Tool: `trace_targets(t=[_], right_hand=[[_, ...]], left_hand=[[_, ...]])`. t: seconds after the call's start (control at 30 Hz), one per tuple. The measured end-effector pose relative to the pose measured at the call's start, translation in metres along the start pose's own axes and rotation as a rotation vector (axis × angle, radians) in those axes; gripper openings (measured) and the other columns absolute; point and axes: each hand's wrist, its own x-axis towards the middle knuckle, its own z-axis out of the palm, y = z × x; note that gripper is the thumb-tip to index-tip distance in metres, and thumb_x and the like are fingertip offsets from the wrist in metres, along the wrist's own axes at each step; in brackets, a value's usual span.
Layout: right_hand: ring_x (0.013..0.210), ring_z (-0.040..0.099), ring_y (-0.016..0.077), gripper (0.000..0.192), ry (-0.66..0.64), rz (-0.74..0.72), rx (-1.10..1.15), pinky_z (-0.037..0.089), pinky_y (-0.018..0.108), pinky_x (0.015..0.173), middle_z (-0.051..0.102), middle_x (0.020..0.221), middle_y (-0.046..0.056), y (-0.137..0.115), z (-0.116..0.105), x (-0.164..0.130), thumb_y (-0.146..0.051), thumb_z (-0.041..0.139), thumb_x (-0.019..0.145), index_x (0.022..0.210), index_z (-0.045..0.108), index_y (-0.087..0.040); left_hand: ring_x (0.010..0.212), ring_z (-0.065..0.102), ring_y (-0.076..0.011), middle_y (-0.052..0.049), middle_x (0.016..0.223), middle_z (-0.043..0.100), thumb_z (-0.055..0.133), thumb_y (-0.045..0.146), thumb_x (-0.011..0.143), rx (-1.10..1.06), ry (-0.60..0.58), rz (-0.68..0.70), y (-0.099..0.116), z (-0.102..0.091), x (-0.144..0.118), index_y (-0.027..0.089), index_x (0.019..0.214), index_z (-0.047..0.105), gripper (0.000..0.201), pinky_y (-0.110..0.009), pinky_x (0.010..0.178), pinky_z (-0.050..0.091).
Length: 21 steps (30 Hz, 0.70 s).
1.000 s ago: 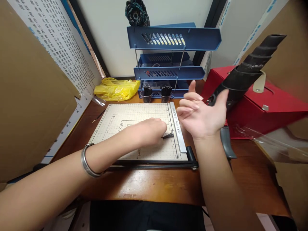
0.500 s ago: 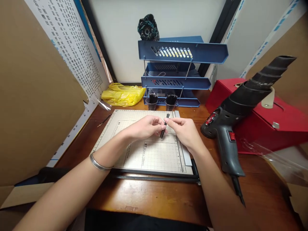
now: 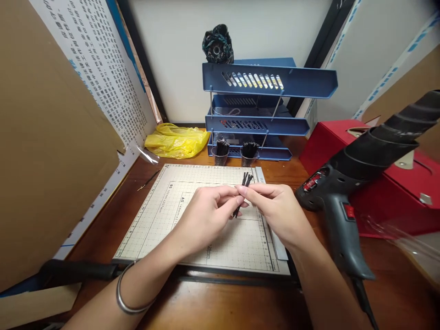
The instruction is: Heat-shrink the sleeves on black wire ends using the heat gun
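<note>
My left hand (image 3: 206, 215) and my right hand (image 3: 278, 208) meet above the paper cutter board (image 3: 165, 215), fingertips pinching a small bundle of thin black sticks (image 3: 244, 183). The bundle stands nearly upright, its upper ends sticking out above the fingers and its lower ends showing below them. A metal bangle (image 3: 125, 298) sits on my left wrist. Two small clear cups of black sticks (image 3: 220, 153) (image 3: 249, 153) stand just beyond the board's far edge.
A grey heat gun (image 3: 343, 197) with a black nozzle lies on the wooden desk at the right, beside a red box (image 3: 395, 201). A blue three-tier tray rack (image 3: 261, 110) stands at the back, a yellow plastic bag (image 3: 175, 140) to its left. Cardboard walls flank both sides.
My right hand let go of the heat gun and came to the left hand. Both hands now hold the black sticks, lifted off the board and turned upright.
</note>
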Motion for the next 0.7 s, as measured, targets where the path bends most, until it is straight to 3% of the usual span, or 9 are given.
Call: trace_targets(t=[0.23, 0.47, 0.7], right_hand=[[0.068, 0.056, 0.0130, 0.026, 0.041, 0.008, -0.027, 0.044, 0.026, 0.068, 0.066, 0.064, -0.001, -0.003, 0.009, 0.000, -0.037, 0.075, 0.082, 0.062, 0.074, -0.021], [0.069, 0.054, 0.0120, 0.030, -0.005, -0.010, -0.022, 0.044, 0.025, 0.068, 0.064, 0.070, -0.001, 0.002, 0.008, -0.002, -0.040, 0.070, 0.087, 0.065, 0.070, -0.020], [0.067, 0.057, 0.0111, 0.030, -0.039, -0.001, 0.054, 0.046, 0.023, 0.065, 0.062, 0.066, -0.001, 0.002, 0.010, -0.003, -0.035, 0.069, 0.089, 0.063, 0.068, -0.020]], left_hand=[[0.071, 0.070, -0.0109, -0.004, 0.088, 0.078, 0.068, 0.026, 0.093, -0.272, 0.055, -0.089, -0.010, -0.001, -0.007, 0.015, 0.101, 0.079, 0.017, -0.018, 0.064, 0.053], [0.065, 0.064, -0.0078, 0.000, 0.073, 0.072, 0.068, 0.021, 0.094, -0.305, 0.076, -0.028, -0.011, 0.001, -0.008, 0.014, 0.097, 0.079, 0.013, -0.015, 0.061, 0.052], [0.063, 0.065, -0.0072, 0.000, 0.072, 0.072, 0.068, 0.020, 0.093, -0.296, 0.072, -0.036, -0.012, 0.002, -0.007, 0.013, 0.095, 0.077, 0.011, -0.014, 0.062, 0.053]])
